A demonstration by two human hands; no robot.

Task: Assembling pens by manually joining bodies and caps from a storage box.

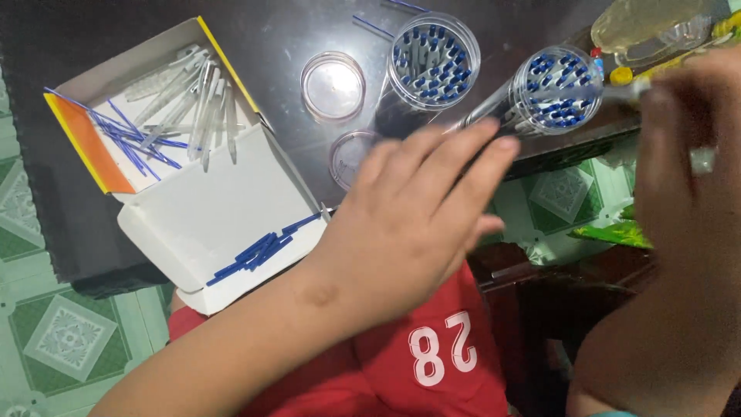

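Observation:
My left hand hovers over the near edge of the dark table, fingers stretched and apart, nothing visibly in it. Its fingertips come close to the tip of a clear pen barrel, but I cannot tell if they touch. My right hand, blurred at the right, grips the other end of that barrel. The barrel lies across a clear round cup full of pens with blue ends. A second such cup stands to its left.
An open white box with yellow and orange flaps holds clear barrels and thin blue refills. Its lid carries a small pile of blue caps. Two clear round lids lie on the table. Green tiled floor lies below.

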